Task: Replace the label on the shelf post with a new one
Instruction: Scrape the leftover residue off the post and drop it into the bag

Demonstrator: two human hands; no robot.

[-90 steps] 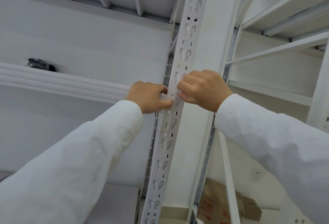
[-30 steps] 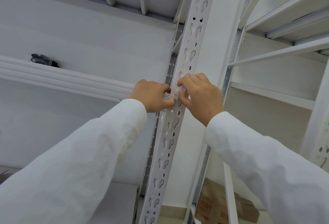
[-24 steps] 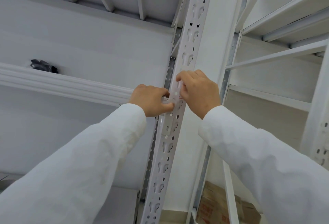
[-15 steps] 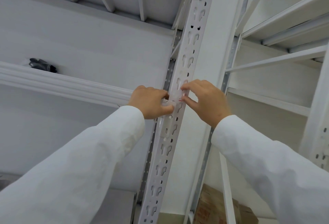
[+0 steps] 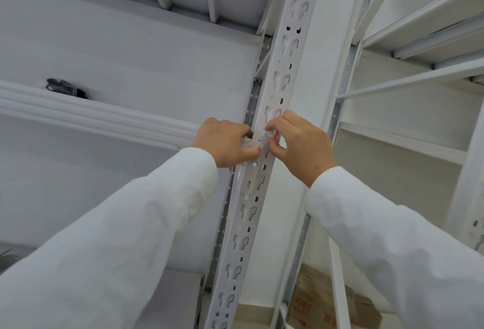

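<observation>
A white slotted shelf post [image 5: 281, 67] runs up the middle of the head view. A small white label [image 5: 258, 138] lies across its front at hand height. My left hand [image 5: 226, 142] pinches the label's left end, which sticks out past the post's edge. My right hand [image 5: 301, 145] has its thumb and forefinger on the label's right end, pressed against the post. Whatever is printed on the label is hidden by my fingers. Both sleeves are white.
A white shelf beam [image 5: 99, 116] meets the post from the left, with a dark object [image 5: 65, 88] lying on that shelf. More white shelving [image 5: 419, 77] stands to the right. A cardboard box [image 5: 319, 302] sits low, right of the post.
My right hand has shifted its fingers about on the label's right end and now pinches it closer to the post. My left hand has kept its hold on the left end.
</observation>
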